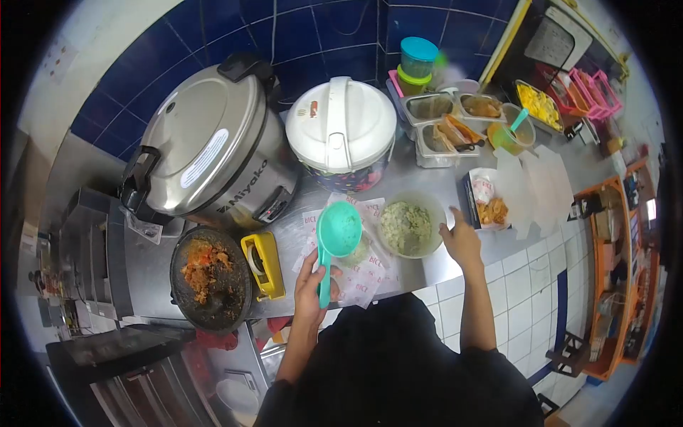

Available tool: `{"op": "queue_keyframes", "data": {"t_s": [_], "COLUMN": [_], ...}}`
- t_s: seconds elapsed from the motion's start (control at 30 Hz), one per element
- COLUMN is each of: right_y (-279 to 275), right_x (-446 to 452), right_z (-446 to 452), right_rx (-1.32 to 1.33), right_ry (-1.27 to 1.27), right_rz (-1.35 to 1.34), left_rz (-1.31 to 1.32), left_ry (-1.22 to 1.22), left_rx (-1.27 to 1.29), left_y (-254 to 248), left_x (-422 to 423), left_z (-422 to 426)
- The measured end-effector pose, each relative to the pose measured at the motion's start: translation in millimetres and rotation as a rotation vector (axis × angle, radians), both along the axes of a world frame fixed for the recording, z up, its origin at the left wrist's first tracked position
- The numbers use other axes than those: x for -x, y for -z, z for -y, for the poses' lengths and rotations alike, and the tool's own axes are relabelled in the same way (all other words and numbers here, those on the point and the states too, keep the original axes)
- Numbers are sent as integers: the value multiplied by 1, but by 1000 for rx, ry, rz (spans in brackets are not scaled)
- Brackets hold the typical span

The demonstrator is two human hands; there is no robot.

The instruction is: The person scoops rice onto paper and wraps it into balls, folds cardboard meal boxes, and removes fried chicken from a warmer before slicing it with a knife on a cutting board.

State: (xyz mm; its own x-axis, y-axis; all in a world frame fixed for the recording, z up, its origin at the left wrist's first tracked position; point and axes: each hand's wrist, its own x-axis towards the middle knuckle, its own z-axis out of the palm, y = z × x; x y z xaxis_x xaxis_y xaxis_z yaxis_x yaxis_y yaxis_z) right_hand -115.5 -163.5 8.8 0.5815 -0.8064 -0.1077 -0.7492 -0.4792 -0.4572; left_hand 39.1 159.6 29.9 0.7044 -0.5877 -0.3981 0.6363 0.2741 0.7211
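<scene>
- Left hand [316, 288]: fingers curled shut round the handle of a turquoise plastic ladle [331, 236] with a deep round bowl; the handle points down toward the wearer.
- Ladle bowl raised over printed paper sheets [364, 287], white with red lettering, just left of the tub; small pale bits cling inside it.
- Right hand [464, 243]: thumb and forefinger parted, the hand partly open, at the right edge of a round translucent plastic tub [435, 218]. Thumb seems to meet the rim, though from this angle contact is hard to confirm.
- Tub stands on the brushed steel counter [149, 277], about half covered inside by a chopped, pale green mass [405, 228].
- On the paper, partly behind the ladle, a small pale greenish heap [358, 252]; outline unclear.
- Left of the paper: bright yellow tape dispenser [267, 274], then a dark stone mortar dish [206, 312] with orange-red mash [203, 269].
- Behind: large silver rice cooker [192, 128], marked "Miyako"; beside it, a white-lidded container [311, 142] with a patterned body.
- Right of the right hand: small open carton [469, 199] holding golden-brown fried pieces [493, 212]. Steel food trays [439, 163] farther back.
</scene>
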Motion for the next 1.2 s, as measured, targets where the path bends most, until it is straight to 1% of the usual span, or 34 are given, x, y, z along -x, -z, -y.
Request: {"op": "queue_keyframes", "data": {"t_s": [0.07,0.13,0.17,0.23,0.27,0.3,0.37,0.4,0.43,0.5,0.53,0.57,0.6,0.63,0.67,0.7,0.77,0.8,0.83,0.87,0.93,1.0,1.03,1.1,1.2], "right_y": [28,34,34,22,15,19,37,38,22,65,35,47,58,43,14,15,36,59,83,95,107,105,100,103,115], "right_x": [22,39,45,57,62,70,83,85,89,106,95,105,111,97,65,44,6,0,-8,-16,-16,-7,-5,-3,2], "right_z": [6,9,12,16,19,22,26,27,22,17,-12,-32,-58,-77,-100,-115,-151,-162,-173,-182,-181,-177,-174,-179,-181], "right_rx": [-339,-153,-53,-253,-353,-377,-450,-449,-477,43,272,179,62,42,-205,-201,-106,25,160,299,274,196,241,231,245], "right_ry": [60,52,53,176,231,274,316,354,339,553,520,509,252,-178,-387,-671,-978,-1035,-1092,-1145,-1128,-1150,-1178,-1161,-1131], "right_rz": [182,267,308,348,367,427,540,538,585,713,712,602,550,500,490,394,244,180,119,62,52,31,73,64,68], "left_rz": [75,136,185,288,426,563,668,878,1077,1112,1140,871,833,787,960,1138,1339,1436,1349,1386,1455,1408,1401,1374,1409], "left_ry": [42,110,176,315,462,597,753,785,819,460,300,185,170,168,286,400,461,485,520,535,561,661,691,782,769], "left_rx": [-11,-17,-75,-179,-241,-307,-443,-543,-652,-610,-576,-472,-622,-774,-935,-1084,-1163,-1204,-1208,-1201,-1184,-1124,-1091,-1020,-956], "left_y": [-9,-20,-25,-34,-43,-48,-37,-24,-9,9,20,39,37,34,48,70,92,97,95,92,88,78,77,79,77], "left_x": [-7,-13,-13,-9,-4,4,25,32,32,30,28,19,8,0,-8,-17,-27,-27,-30,-34,-41,-41,-38,-37,-31], "left_z": [17,30,40,67,90,114,159,181,189,160,143,111,79,44,4,-29,-67,-79,-83,-85,-86,-86,-83,-78,-74]}}
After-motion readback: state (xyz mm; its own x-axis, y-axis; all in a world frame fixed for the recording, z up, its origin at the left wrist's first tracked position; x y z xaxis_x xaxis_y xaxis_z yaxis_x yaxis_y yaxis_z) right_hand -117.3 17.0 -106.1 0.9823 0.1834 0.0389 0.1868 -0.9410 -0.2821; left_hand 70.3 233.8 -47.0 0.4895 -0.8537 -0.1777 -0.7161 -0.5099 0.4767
